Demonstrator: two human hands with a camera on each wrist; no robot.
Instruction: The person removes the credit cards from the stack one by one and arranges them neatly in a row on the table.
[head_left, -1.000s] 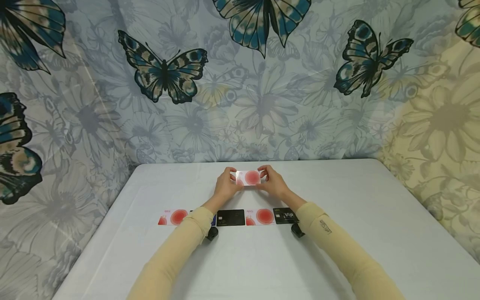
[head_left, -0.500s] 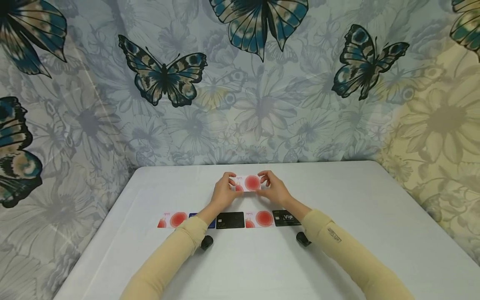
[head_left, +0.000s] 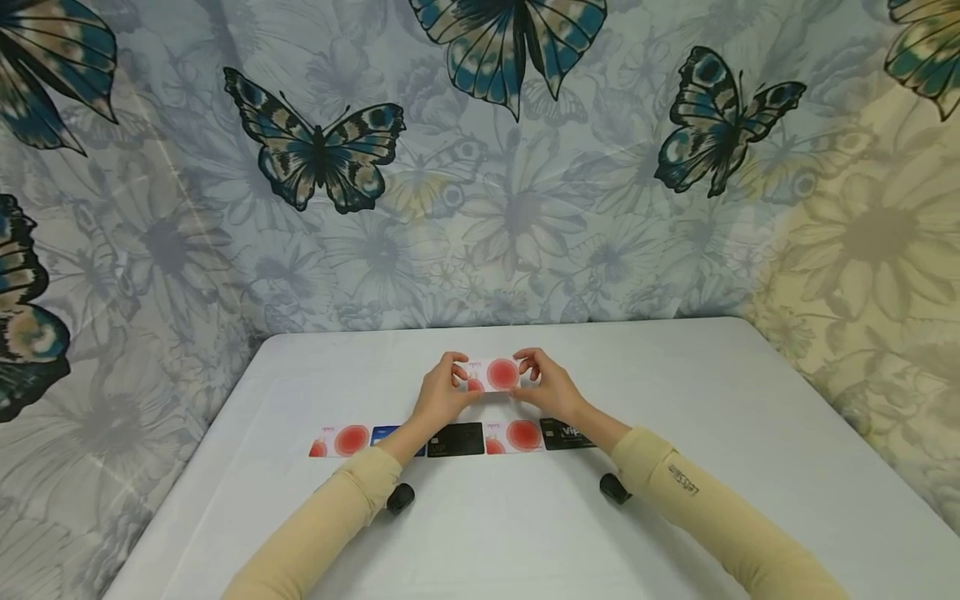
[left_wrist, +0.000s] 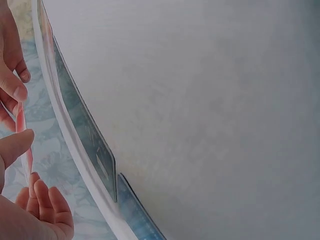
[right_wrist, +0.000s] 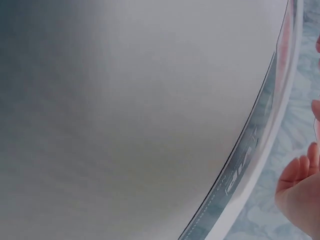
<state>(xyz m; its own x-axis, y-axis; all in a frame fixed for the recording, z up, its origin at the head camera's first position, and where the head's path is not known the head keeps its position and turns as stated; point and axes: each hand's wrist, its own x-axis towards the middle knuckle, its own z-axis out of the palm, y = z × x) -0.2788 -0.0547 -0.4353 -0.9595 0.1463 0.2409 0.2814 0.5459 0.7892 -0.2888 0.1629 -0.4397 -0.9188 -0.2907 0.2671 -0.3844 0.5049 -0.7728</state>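
Observation:
In the head view, a white card with pink-red circles (head_left: 501,375) is held up beyond a row of cards. My left hand (head_left: 438,396) pinches its left edge between thumb and fingers, and my right hand (head_left: 555,390) pinches the right edge. Seen from the left wrist, the card (left_wrist: 21,122) appears almost edge-on between the two hands. Only part of the right hand (right_wrist: 302,195) shows in the right wrist view, at the right border. Nearer to me lie a matching pink card (head_left: 513,436), a black VIP card (head_left: 459,439) and another black Vip card (head_left: 561,434).
The row continues left with a blue card (head_left: 385,432), partly covered by my left forearm, and another pink card (head_left: 340,442). A white-covered table (head_left: 690,392) carries everything. Behind it hangs a butterfly-patterned cloth (head_left: 517,208). Small black devices (head_left: 401,498) sit at both wrists.
Both hands and the held card have come slightly lower in the head view, nearer the row. My forearms have spread a little apart, uncovering more of the blue card. The grip stays the same.

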